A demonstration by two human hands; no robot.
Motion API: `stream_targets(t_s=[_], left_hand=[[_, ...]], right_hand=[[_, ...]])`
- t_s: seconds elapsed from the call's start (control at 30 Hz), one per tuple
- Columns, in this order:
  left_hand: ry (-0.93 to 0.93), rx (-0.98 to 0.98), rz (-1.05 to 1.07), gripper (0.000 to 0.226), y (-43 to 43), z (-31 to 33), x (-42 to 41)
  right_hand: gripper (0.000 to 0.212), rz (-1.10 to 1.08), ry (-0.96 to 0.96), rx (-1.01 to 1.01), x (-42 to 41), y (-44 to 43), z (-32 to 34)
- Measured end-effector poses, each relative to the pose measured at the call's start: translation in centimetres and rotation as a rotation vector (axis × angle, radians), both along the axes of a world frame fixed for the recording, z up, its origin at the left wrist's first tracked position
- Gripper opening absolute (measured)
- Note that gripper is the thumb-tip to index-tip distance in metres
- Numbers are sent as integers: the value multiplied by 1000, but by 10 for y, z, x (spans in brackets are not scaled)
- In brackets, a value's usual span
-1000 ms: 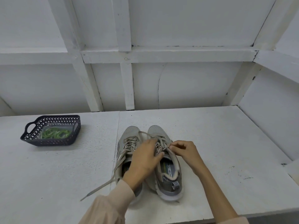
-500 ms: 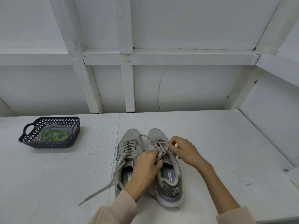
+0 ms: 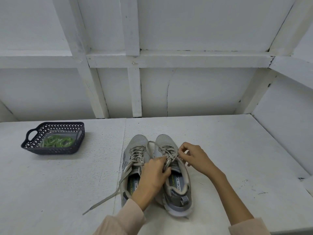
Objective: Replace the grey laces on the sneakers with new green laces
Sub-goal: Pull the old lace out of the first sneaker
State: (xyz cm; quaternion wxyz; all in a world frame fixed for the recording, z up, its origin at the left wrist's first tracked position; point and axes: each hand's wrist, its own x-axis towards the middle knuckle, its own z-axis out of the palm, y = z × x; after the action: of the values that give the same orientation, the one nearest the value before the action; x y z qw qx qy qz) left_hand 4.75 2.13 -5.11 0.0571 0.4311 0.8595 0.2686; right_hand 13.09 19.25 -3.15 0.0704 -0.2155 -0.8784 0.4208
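a big white wall (image 3: 203, 90) with thick white beams stood at the back. below it was a flat white table (image 3: 237, 150).

two grey sneakers (image 3: 179, 197) sat side by side on the table, near the front edge, with their toes pointing at the wall. the two shoes were touching. the left sneaker (image 3: 138, 141) was partly hidden by the person's arm. the right sneaker (image 3: 165, 140) had words printed inside it.

a dark basket (image 3: 50, 150) with little holes in its sides sat on the table, far off to the left of the shoes. the green laces (image 3: 57, 141) lay in a pile inside it.

the left hand (image 3: 154, 175) was over the right sneaker, and its fingers were curled around the grey laces (image 3: 166, 152) in the middle of that shoe. the right hand (image 3: 194, 156) was at the right side of the same shoe. its thumb and finger were pinching a bit of grey lace by the lace holes. both sleeves were a light pink.

the grey laces were in both shoes. one loose grey lace (image 3: 105, 199) trailed out of the left sneaker and lay flat on the table, pointing to the front left.
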Motion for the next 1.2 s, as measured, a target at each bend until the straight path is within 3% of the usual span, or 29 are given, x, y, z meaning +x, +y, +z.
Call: stream_targets(t_s=[0.23,0.37,0.5,0.7,0.87,0.97,1.03,1.2], left_hand=[[12,-11,13,22,1,3,2],[9,-5,15,21,0,3,3],[8,1,11,20,0,5,4],[19,-15,17,19,-2,7,5],[23,-23,12,18,-1,8,6],[25,-37,7,19,-1,8,5],[20,-49,11,19,0,8,5],[16,-58,5,19,0,7,7]], right_hand=[[12,55,1,-204,13,6,2],[8,31,5,-102,8,2,0],[12,-132,-8,78,5,-2,0],[14,-106,60,-254,15,-7,-6],[12,-84,108,-209,15,-8,-2],[16,-244,155,-109,10,-5,-3],[17,-307,166,-157,10,-4,1],[22,-105,22,-310,15,-11,12]])
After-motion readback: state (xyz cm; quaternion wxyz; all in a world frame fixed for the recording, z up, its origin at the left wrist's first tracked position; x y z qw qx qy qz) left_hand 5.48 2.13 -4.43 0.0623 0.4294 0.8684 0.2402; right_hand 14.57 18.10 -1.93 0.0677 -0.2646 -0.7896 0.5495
